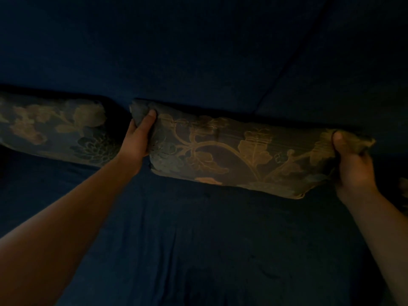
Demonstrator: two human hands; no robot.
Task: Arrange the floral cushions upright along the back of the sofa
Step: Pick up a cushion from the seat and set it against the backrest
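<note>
The head camera looks down in dim light at a dark blue sofa [198, 250], its seat filling the lower part of the picture and its back rising across the upper part. A floral cushion [238, 151] stands on its lower edge where seat and back meet, leaning against the back, its pattern of pale leaves and stems facing the camera. The left hand [139, 138] grips the cushion's upper left corner, thumb pressed on the front face and the fingers wrapped behind it, out of sight. The right hand [351, 162] clamps the upper right corner the same way, thumb in front, the fabric bunched under it. Both bare forearms reach in from the bottom corners of the picture. A second floral cushion [55, 129] stands against the back just to the left, a narrow gap apart from the held one. At the far right edge a patch of similar patterned fabric [404, 191] shows, too little to identify.
</note>
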